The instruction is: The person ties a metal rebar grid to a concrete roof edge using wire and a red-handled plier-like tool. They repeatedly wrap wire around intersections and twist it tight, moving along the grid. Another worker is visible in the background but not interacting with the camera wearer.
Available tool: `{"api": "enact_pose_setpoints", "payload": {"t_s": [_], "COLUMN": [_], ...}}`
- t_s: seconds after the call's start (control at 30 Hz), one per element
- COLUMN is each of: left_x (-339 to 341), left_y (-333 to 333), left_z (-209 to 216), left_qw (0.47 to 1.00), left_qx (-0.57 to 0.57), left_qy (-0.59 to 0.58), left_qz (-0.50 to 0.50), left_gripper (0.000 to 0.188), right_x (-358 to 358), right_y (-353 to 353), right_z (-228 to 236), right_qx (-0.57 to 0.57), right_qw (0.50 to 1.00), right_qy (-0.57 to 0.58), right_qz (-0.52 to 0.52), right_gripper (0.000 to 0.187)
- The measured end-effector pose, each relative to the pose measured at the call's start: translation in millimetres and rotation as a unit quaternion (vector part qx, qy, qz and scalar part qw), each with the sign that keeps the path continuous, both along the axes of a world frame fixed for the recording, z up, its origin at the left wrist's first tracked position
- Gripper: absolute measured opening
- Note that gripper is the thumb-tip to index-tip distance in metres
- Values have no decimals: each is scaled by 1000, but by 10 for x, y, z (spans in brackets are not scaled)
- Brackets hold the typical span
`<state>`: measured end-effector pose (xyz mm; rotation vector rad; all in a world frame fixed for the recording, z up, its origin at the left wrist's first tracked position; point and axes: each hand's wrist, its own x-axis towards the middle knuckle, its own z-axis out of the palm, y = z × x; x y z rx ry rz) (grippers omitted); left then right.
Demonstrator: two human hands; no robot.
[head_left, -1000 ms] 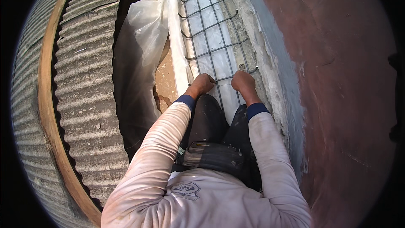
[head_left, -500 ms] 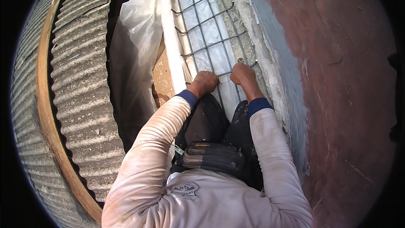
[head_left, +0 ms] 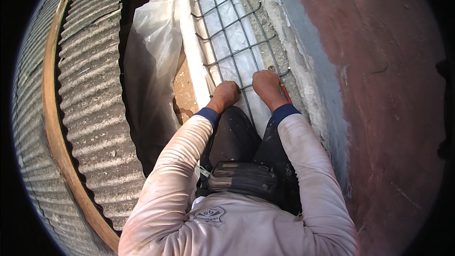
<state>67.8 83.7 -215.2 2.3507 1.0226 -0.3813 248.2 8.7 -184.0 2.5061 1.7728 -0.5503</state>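
A steel rebar mesh (head_left: pixel 233 53) with hooked bar ends runs away from me over a strip of whitish plastic sheet (head_left: pixel 244 28). My left hand (head_left: pixel 226 94) is closed in a fist at the mesh's near left side, beside a lengthwise bar. Close to its right, my right hand (head_left: pixel 267 86) is closed too, knuckles up over a crossing bar. What either hand pinches is hidden beneath the fingers. A tool with a red handle (head_left: pixel 286 94) lies just right of my right hand, partly covered by it; its metal head shows beyond the knuckles.
Corrugated roofing (head_left: pixel 97 90) with a wooden batten (head_left: pixel 50 95) spans the left side. Clear plastic sheeting (head_left: pixel 154 42) hangs beside a pale board (head_left: pixel 189 42). On the right, rough concrete (head_left: pixel 296 50) borders a reddish wall (head_left: pixel 388 104). A black waist pouch (head_left: pixel 242 176) sits at my lap.
My right hand has shifted a little left, closer to my left hand, and the tool's red handle has come into sight. My left hand has barely moved.
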Motion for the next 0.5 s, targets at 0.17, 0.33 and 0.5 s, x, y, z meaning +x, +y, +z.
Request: {"api": "enact_pose_setpoints", "payload": {"t_s": [0.17, 0.33, 0.5], "left_x": [-1, 58, 41], "left_y": [1, -2, -24], "left_z": [-19, 28, 164], "left_qw": [999, 996, 998], "left_qx": [6, -10, 7], "left_qy": [9, 84, 62], "left_qz": [-33, -43, -23], "left_gripper": [23, 26, 29], "right_x": [28, 33, -57], "right_y": [-35, -50, -96], "right_z": [-27, -85, -151], "right_qx": [6, 31, 80], "right_qw": [999, 995, 991], "right_qy": [-18, -25, -25], "right_qz": [26, 88, 109], "right_gripper": [25, 24, 21]}}
